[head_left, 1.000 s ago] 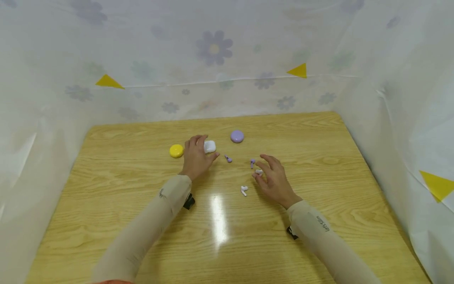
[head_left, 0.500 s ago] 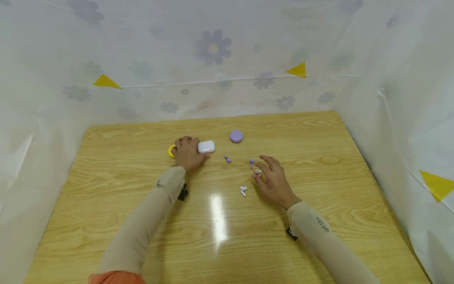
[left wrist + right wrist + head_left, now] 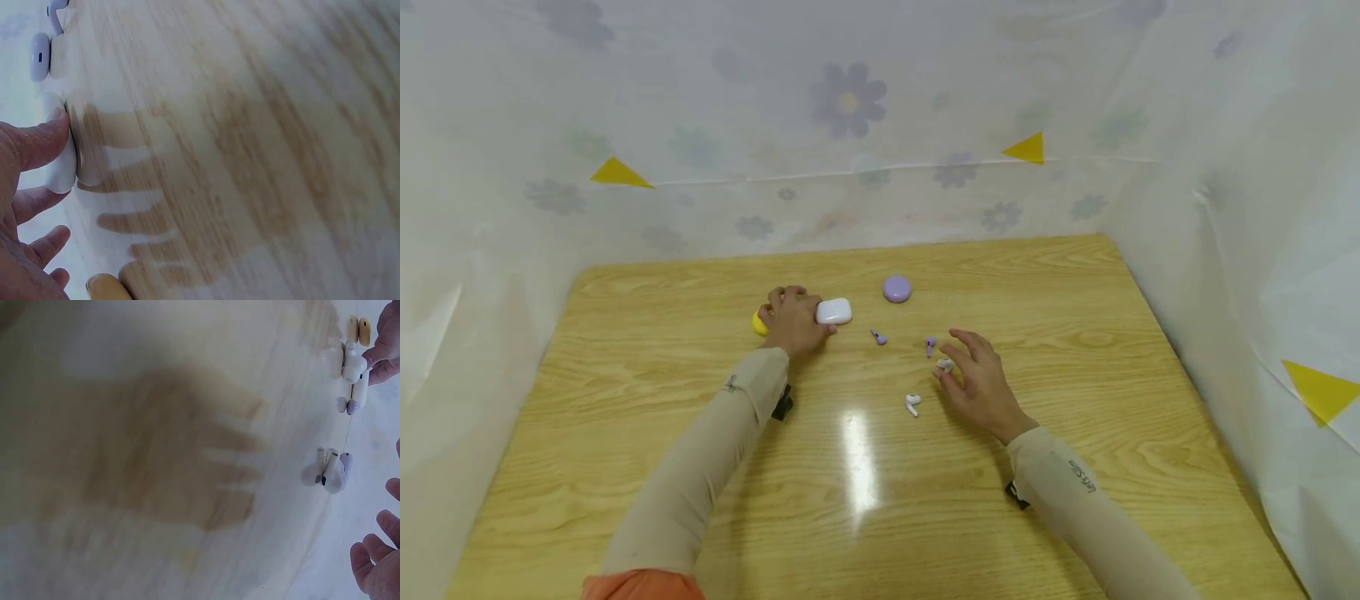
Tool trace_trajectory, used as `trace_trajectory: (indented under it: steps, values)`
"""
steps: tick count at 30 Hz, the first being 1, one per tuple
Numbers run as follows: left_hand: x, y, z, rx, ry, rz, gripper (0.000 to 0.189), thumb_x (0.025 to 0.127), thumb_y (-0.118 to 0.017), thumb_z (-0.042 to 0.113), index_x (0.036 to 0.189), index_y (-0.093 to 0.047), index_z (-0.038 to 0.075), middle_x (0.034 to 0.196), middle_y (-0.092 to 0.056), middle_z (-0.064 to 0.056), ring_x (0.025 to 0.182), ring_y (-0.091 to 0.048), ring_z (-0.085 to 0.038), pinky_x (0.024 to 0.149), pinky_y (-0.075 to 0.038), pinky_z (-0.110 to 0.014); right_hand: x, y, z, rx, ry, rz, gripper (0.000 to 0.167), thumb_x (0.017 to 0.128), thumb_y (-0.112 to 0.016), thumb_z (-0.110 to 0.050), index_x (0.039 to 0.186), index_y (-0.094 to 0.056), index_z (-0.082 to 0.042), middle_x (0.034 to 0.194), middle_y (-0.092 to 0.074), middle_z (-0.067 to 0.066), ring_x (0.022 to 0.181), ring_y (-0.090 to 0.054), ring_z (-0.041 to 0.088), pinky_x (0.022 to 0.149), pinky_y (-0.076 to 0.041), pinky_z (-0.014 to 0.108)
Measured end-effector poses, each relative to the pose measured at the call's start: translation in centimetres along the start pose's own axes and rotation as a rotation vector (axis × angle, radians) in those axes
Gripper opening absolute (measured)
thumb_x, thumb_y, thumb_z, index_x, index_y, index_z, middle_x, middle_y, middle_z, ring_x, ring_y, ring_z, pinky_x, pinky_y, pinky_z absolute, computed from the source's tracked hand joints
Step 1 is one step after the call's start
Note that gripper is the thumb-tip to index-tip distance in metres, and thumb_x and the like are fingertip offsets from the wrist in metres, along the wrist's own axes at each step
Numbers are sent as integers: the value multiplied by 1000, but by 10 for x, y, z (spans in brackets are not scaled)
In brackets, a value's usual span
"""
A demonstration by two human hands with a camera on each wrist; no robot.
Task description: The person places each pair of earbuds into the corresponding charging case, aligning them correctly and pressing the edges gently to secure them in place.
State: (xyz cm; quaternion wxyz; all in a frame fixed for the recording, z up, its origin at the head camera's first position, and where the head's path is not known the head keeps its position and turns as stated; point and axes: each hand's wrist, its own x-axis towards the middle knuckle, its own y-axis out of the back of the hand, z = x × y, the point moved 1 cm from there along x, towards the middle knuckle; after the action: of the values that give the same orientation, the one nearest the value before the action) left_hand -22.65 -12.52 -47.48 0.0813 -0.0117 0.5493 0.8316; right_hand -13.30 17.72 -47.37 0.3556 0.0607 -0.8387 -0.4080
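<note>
My left hand (image 3: 797, 325) pinches a white earbud case (image 3: 834, 312) by its edges; in the left wrist view the thumb (image 3: 47, 145) and index finger lie on either side of it. A yellow round case (image 3: 760, 323) sits just left of that hand, partly covered by its fingers. My right hand (image 3: 983, 387) is held with fingers apart around a white earbud (image 3: 945, 364); the right wrist view shows a gap between fingers and earbud. Another white earbud (image 3: 912, 405) lies nearer me. Two purple earbuds (image 3: 878, 337) lie farther back, one close to the right hand's fingertips.
A purple round case (image 3: 897, 289) stands toward the back of the wooden table (image 3: 880, 550). White floral sheeting (image 3: 715, 100) walls the back and sides, with yellow triangles stuck on it.
My left hand has shifted left, uncovering more of the white case and covering part of the yellow one. My right hand has stayed by the white earbud.
</note>
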Motion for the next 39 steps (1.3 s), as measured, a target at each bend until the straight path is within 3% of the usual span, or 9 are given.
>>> trace_trajectory:
  steps: [15,31,39]
  values:
    - [-8,6,-4,-14,-44,43,46,86,-68,43,113,-66,5,141,-36,-19,132,-13,-44,94,-12,-63,0,0,-2,9,-15,-6,33,77,-78,-7,104,-64,7,124,-53,30,117,-47,46,89,-38,65]
    - [-19,9,-5,-16,-142,163,42,84,-72,39,107,-68,4,138,-40,-18,129,-18,-43,90,-17,-60,1,-1,-3,25,1,-22,36,78,-76,-5,109,-63,8,126,-50,31,118,-45,47,88,-38,65]
    - [-32,13,2,-73,-237,257,41,78,-80,33,106,-69,6,135,-45,-16,129,-22,-41,91,-18,-61,5,-1,-2,28,23,-9,39,76,-77,-4,110,-63,8,127,-50,30,118,-45,47,92,-35,65]
